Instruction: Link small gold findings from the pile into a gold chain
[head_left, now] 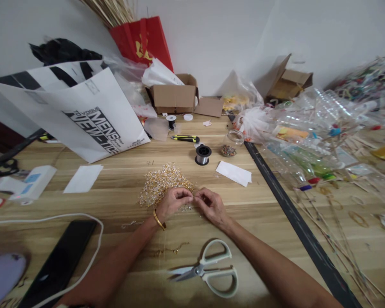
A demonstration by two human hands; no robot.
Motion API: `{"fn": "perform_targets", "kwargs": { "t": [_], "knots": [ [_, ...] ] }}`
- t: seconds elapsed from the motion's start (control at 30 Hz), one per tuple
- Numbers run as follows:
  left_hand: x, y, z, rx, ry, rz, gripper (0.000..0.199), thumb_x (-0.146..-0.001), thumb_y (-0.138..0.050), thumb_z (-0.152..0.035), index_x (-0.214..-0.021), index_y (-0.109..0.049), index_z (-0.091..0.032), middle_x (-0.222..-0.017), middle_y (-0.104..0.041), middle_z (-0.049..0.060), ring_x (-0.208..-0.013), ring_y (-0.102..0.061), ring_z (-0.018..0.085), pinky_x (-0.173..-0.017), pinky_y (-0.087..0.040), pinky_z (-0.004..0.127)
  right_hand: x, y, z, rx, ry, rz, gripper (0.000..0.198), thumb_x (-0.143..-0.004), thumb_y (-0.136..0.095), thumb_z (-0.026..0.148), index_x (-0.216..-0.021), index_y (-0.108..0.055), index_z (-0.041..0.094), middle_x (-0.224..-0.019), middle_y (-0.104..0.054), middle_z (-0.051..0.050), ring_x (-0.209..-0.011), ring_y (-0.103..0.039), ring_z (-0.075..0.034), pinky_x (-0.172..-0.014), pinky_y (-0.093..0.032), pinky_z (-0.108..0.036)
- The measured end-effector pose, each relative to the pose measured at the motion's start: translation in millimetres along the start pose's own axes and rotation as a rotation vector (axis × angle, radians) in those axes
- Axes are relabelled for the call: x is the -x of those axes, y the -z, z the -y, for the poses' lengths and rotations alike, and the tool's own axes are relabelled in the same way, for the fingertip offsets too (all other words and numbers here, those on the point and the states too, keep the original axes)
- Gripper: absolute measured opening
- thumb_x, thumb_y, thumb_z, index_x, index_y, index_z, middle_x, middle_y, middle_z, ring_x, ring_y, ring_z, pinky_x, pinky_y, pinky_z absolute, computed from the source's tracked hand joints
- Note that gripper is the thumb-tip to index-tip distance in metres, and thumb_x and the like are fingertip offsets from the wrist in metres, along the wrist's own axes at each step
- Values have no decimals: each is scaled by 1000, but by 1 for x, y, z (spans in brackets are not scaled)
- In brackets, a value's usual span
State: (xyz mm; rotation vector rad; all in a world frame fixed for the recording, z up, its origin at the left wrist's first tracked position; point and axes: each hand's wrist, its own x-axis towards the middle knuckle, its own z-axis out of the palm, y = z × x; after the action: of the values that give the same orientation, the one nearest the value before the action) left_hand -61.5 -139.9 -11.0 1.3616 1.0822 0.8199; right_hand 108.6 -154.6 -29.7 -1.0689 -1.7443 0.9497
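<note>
Both hands meet over the table at the near right side of a pile of small gold and clear beads [162, 182]. My left hand [174, 202], a gold bangle at its wrist, has thumb and forefinger pinched together. My right hand [211, 205] pinches in the same way, its fingertips almost touching the left ones. Whatever is between the fingertips is too small to make out. Closer to me lie white-handled scissors [201, 270], blades slightly apart and pointing left, and a thin gold chain [172, 250].
A spool of silver wire [203, 155], a jar of beads [230, 147] and a yellow-black utility knife [185, 138] stand beyond the pile. At left are a white paper bag [83, 115], a phone [59, 261] and a white cable. Plastic bottles [282, 162] crowd the right.
</note>
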Motion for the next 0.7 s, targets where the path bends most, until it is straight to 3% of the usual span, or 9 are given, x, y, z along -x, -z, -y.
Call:
{"fn": "perform_targets", "kwargs": {
  "t": [0.7],
  "knots": [
    [3,-1,-1,-290,-136,-20,18,-77,-56,-27,-77,-67,-13,-72,-67,4,-67,-58,15,-63,-45,23,0,-1,-2,0,-26,-8,15,-82,-53,30,-75,-57,16,-60,-53,1,-51,-44,-10,-46,-36,-20]
  ]
}}
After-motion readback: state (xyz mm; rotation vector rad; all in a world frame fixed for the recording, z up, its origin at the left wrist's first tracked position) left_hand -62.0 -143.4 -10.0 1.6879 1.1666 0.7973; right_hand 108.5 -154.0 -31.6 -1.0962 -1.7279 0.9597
